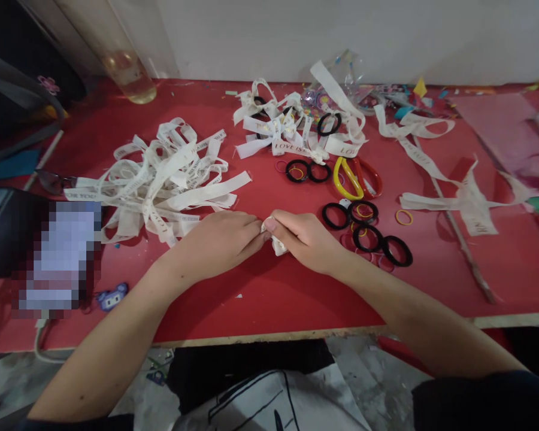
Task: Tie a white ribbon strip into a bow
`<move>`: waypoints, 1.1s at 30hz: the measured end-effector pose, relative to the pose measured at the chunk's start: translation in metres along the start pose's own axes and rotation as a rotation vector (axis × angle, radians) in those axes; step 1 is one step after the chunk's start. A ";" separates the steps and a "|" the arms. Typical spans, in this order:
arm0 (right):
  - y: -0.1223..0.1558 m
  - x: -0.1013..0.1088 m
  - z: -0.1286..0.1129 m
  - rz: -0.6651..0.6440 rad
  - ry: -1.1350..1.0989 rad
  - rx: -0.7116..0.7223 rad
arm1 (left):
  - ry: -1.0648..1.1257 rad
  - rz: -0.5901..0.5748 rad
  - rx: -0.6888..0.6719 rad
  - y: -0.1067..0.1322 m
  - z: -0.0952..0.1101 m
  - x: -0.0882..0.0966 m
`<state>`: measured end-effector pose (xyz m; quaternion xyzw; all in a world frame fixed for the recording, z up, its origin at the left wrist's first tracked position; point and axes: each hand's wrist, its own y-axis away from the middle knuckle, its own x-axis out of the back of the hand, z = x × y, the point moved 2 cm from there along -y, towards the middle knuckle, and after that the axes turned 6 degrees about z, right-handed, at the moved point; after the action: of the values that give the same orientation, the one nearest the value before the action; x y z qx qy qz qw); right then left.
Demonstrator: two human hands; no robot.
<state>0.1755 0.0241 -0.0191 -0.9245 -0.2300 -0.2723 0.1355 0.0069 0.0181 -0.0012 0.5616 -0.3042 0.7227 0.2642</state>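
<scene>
Both hands meet over the middle of the red table, pinching a small bunched white ribbon (279, 246) between them. My left hand (222, 236) has its fingers closed on the ribbon's left side. My right hand (309, 236) grips it from the right, thumb on top. Most of the ribbon is hidden by the fingers. Just right of my right hand lie several black hair ties (367, 238) among thin coloured elastics. Behind the hands are red-and-yellow-handled scissors (348, 178). A tangled pile of printed white ribbons (155, 179) lies beyond my left hand.
Ribbon bows (273, 129) sit at the back, beside a clear plastic bag (345, 72). A thin stick (462, 245) and loose ribbon (471, 200) lie right. At left are a blurred-out phone (63, 254) on a cable, a purple trinket (112, 297) and a bottle (128, 75).
</scene>
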 end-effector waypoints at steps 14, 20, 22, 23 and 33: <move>0.000 -0.001 0.001 -0.003 0.008 0.006 | 0.012 -0.004 0.001 0.000 -0.001 -0.001; 0.000 -0.001 0.002 0.000 0.004 0.006 | 0.019 -0.005 -0.002 -0.001 -0.001 0.000; 0.000 -0.001 0.002 0.000 -0.009 0.008 | 0.021 0.003 -0.003 -0.001 -0.001 0.000; 0.000 -0.001 0.002 0.000 -0.014 0.009 | 0.023 0.005 -0.003 -0.001 -0.001 0.000; 0.000 -0.001 0.002 0.001 -0.025 -0.002 | 0.010 -0.002 0.001 0.000 0.000 0.000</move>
<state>0.1752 0.0247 -0.0213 -0.9281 -0.2307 -0.2610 0.1317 0.0071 0.0184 -0.0010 0.5582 -0.3022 0.7255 0.2662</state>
